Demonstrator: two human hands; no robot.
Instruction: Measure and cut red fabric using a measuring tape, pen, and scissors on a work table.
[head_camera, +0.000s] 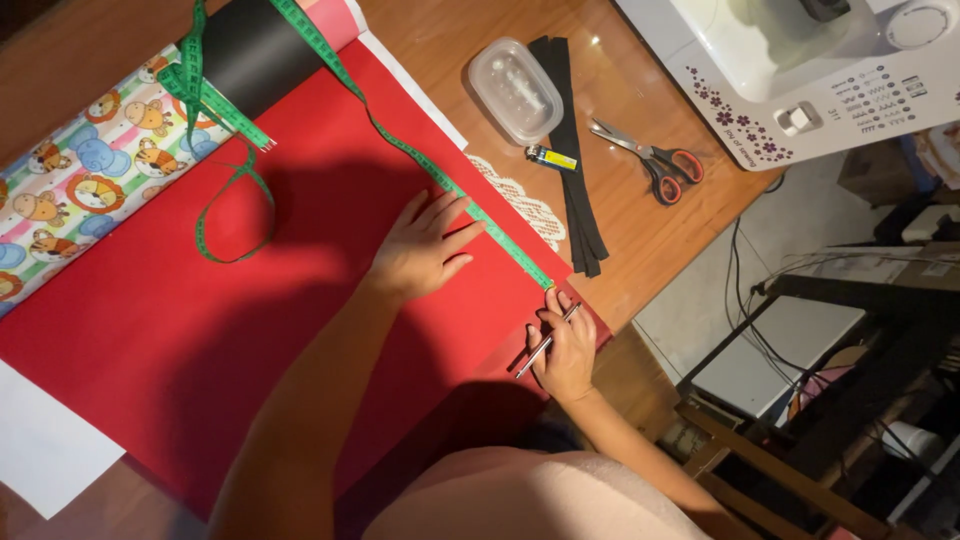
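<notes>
Two hands measure along the edge of a red sheet (250, 330) with a green tape measure (440, 180).

The left hand (420, 250) lies flat on the red sheet, fingers spread apart, fingertips pressing the tape measure down near the sheet's edge. The right hand (565, 345) sits at the sheet's near corner, its grip closed around a slim pen (545, 342), thumb and finger pinching the tape's end there. The rest of the tape loops back over a black sheet (255, 50) and a cartoon-animal print (80, 170). On the wooden worktop (640, 230) beyond lie white lace (525, 205), black strips (575, 170), a clear plastic box (515, 90), a lighter (550, 157), red-handled scissors (655, 160) and a white sewing machine (800, 70).
</notes>
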